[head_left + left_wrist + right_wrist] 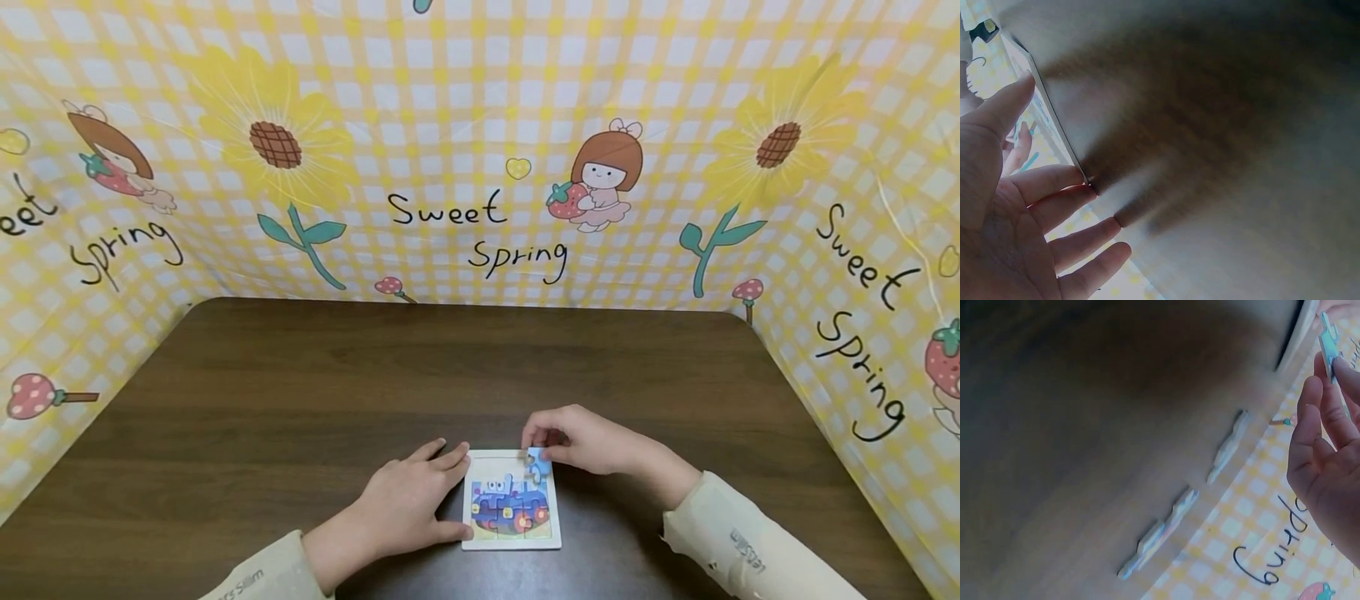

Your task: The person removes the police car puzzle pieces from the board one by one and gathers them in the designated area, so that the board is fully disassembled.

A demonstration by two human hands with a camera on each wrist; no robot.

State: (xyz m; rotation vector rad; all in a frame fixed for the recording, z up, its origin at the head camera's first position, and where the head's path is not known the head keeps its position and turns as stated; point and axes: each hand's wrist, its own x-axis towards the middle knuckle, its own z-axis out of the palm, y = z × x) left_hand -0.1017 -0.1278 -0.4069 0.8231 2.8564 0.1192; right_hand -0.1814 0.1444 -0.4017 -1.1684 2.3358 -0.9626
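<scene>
A square puzzle tray with a pale rim lies on the table. Joined pieces in its lower part form a picture of a blue vehicle, while the pale base shows along the top. My left hand lies along the tray's left side, fingers extended, thumb touching near the lower corner and fingertips near the upper one. At the tray's top right corner, my right hand pinches a light blue puzzle piece between thumb and fingers. The right wrist view shows this puzzle piece held tilted.
Beside the right hand, the right wrist view shows a loose piece and a longer one or pair on the table. The dark wooden table is bordered by a yellow checked cloth at the back and sides.
</scene>
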